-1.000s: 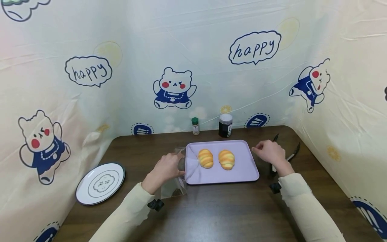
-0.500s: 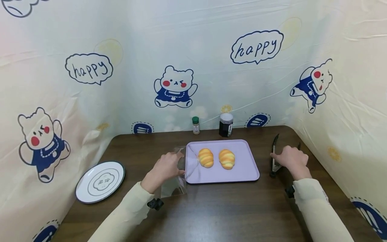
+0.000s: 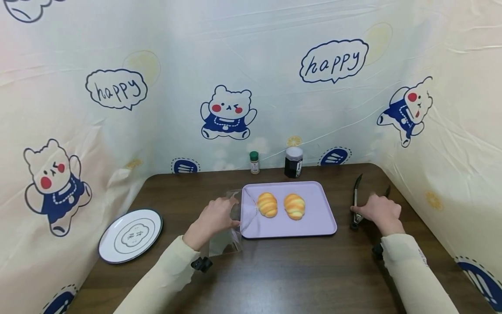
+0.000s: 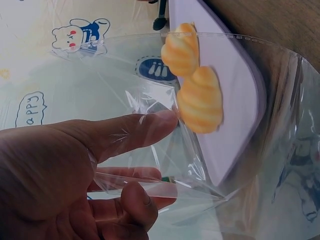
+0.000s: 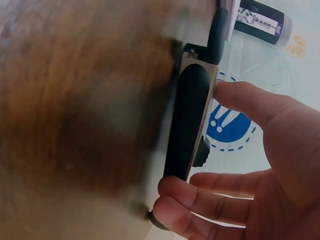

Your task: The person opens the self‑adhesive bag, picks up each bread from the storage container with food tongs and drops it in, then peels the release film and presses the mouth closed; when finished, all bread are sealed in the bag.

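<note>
A clear plastic bag (image 3: 225,245) is held by my left hand (image 3: 215,215) at the tray's left side. In the left wrist view, the thumb and curled fingers lie around the transparent film (image 4: 200,195), thumb apart from fingers. Two striped bread rolls (image 3: 267,205) sit on the lilac tray (image 3: 313,226). My right hand (image 3: 379,212), right of the tray, grips spread tongs (image 3: 356,192) with dark tips. The right wrist view shows the thumb on one side of the black-padded handle (image 5: 185,120) and the fingertips at its lower end.
A white plate (image 3: 113,244) with a dark rim lies at the table's left edge. Behind the tray stand a green-capped bottle (image 3: 254,163) and a dark jar (image 3: 293,165) with a pale lid. Patterned cloth (image 3: 172,109) surrounds the wooden table (image 3: 282,274).
My right hand has moved rightward from the tray's edge to the tongs and taken hold of them. The left hand stays in place with the bag.
</note>
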The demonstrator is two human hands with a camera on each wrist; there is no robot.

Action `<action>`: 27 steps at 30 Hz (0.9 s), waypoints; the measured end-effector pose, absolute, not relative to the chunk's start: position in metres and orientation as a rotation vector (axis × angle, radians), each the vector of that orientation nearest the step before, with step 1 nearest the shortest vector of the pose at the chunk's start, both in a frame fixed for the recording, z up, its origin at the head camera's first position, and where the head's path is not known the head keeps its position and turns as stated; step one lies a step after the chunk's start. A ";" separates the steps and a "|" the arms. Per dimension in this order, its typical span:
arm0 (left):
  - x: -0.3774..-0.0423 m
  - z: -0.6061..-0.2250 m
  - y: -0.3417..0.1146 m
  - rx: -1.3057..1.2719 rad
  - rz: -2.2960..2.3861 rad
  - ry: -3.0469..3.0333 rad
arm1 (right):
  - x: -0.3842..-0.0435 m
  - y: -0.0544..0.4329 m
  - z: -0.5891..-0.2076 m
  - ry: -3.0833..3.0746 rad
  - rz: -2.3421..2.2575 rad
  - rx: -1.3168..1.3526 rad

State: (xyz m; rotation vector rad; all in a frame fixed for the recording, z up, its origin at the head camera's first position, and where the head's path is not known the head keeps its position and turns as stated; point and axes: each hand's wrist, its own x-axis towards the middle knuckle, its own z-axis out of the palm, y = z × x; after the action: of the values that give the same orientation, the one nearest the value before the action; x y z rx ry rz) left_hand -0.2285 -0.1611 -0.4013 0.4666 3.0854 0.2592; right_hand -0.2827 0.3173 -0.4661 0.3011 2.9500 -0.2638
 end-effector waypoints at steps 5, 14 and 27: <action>-0.229 -0.402 -0.162 0.465 0.257 3.089 | -0.284 0.320 -0.464 2.937 -0.276 0.290; -0.230 -0.403 -0.162 0.486 0.252 3.095 | -0.280 0.328 -0.463 2.862 -0.366 0.276; -0.230 -0.402 -0.162 0.454 0.244 3.076 | -0.281 0.347 -0.464 2.805 -0.577 0.289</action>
State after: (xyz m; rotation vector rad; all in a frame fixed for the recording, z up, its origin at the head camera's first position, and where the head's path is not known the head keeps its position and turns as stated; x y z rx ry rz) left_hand -0.2300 -0.1624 -0.4019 0.4541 3.0765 0.2438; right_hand -0.2808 0.3469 -0.4645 0.2892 2.8052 -0.5772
